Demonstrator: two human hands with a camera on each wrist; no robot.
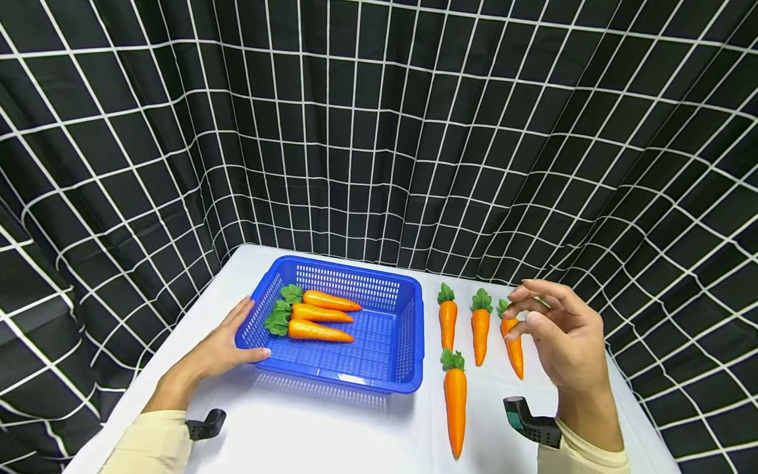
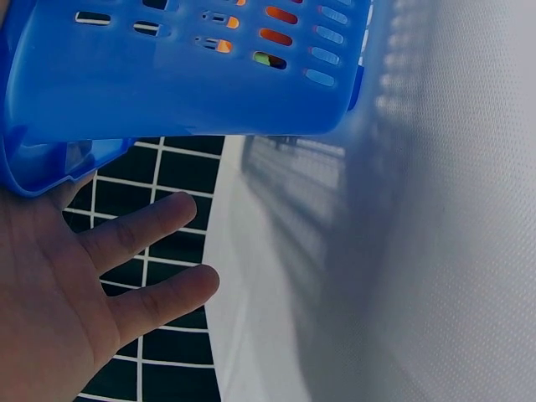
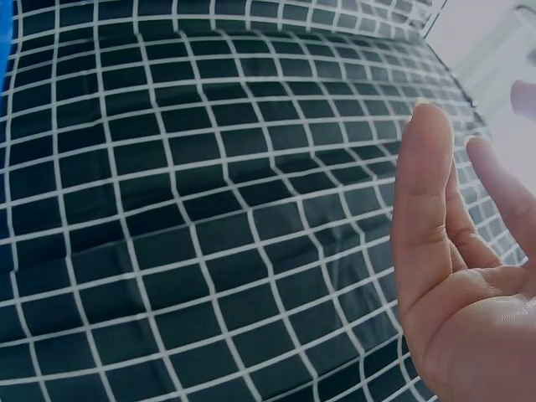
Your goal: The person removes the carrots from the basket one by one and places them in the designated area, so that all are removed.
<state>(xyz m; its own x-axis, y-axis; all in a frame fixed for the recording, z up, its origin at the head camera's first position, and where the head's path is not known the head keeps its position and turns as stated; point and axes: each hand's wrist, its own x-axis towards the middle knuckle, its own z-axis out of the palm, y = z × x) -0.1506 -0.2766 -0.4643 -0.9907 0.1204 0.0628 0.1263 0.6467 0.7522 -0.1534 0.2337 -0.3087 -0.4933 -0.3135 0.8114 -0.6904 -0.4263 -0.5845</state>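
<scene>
A blue plastic basket (image 1: 408, 329) sits on the white table and holds three orange carrots (image 1: 320, 331) with green tops. My left hand (image 1: 227, 342) rests flat against the basket's left wall, fingers straight; in the left wrist view the hand (image 2: 75, 285) lies beside the basket wall (image 2: 167, 75). Right of the basket lie several more carrots: one (image 1: 447, 319), one (image 1: 480, 326), one (image 1: 514, 345) partly behind my fingers, and a longer one (image 1: 455, 401) nearer me. My right hand (image 1: 556, 329) hovers above the rightmost carrot, fingers loosely bent, holding nothing. The right wrist view shows only the hand (image 3: 452, 276) and curtain.
A black curtain with a white grid (image 1: 379, 131) hangs around the table on three sides. The white table (image 1: 331, 434) has bare surface in front of the basket. Its right edge (image 1: 642, 411) runs close to my right wrist.
</scene>
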